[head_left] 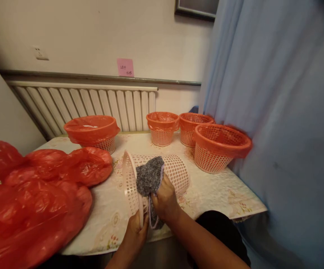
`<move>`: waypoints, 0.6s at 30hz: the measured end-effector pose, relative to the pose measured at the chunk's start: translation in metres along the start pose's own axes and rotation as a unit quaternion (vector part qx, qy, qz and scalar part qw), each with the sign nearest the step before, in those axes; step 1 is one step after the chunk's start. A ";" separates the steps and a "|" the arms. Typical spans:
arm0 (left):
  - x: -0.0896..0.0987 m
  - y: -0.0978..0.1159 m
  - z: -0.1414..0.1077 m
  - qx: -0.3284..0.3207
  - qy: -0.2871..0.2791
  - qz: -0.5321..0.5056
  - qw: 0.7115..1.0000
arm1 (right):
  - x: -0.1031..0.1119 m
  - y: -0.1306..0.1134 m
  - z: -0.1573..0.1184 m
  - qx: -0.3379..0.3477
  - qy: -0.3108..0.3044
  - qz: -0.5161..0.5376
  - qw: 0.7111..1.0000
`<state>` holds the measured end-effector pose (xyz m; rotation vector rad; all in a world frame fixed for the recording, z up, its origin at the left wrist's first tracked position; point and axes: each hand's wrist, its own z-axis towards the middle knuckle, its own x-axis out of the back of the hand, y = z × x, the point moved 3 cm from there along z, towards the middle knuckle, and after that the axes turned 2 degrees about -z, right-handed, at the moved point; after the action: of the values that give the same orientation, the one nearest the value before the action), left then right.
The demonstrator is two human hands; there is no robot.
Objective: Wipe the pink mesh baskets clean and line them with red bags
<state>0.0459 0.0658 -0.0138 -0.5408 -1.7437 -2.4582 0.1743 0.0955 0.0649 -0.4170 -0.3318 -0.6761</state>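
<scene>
A pale pink plastic waste basket (177,172) with a perforated wall lies on its side on the table, its mouth toward the left. My left hand (137,228) grips its rim at the near edge, fingers closed round it. In my right hand (166,198) is a bunched grey cleaning cloth (150,175) with a light purple edge, held against the basket's outer wall just behind the rim. Part of the cloth hangs down below my fingers. The cloth and my right hand hide the middle of the basket.
Lined baskets with red bags stand behind: one basket (93,129) at left, a small basket (162,134) at centre, two baskets (189,132) (213,157) at right. Red plastic bags (46,201) heap at left. A blue curtain (276,112) borders the flowered tablecloth (105,213).
</scene>
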 end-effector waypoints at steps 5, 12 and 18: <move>-0.003 -0.005 -0.008 0.014 -0.010 0.033 0.999 | 0.013 0.051 0.010 -0.087 0.022 -0.062 0.994; 0.002 -0.011 -0.010 0.014 -0.010 0.045 0.999 | 0.040 0.124 0.004 -0.217 0.019 -0.210 0.953; 0.012 0.014 0.000 0.044 0.004 -0.010 0.999 | 0.041 0.124 0.001 -0.224 0.016 -0.220 0.949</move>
<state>0.0384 0.0628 0.0032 -0.5071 -1.8538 -2.3787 0.2861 0.1618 0.0505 -0.7754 -0.2382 -1.2029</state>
